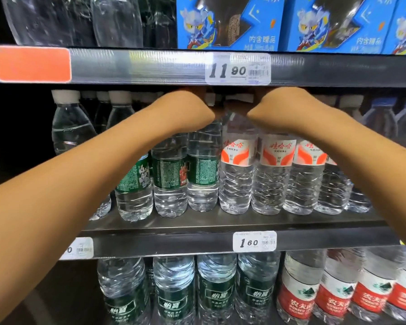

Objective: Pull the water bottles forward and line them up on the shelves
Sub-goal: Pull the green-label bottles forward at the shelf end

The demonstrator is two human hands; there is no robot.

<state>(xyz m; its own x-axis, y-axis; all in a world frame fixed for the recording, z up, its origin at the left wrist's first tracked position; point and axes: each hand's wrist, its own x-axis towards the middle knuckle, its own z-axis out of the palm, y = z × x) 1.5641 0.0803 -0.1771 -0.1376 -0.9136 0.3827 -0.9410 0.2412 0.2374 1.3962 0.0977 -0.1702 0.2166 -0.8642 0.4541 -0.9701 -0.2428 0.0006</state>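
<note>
Clear plastic water bottles with green labels (170, 174) and orange-and-white labels (238, 170) stand just behind the front edge of the grey metal middle shelf (197, 225); above them the left hand (192, 106) and right hand (267, 105) reach toward the back (fingers hidden, grip impossible to tell)

We see clear water bottles standing upright on the middle shelf (220, 222): green-labelled bottles (170, 174) on the left, orange-and-white-labelled bottles (275, 160) touching them on the right, all near the front edge, their fronts forming an uneven row.
</note>
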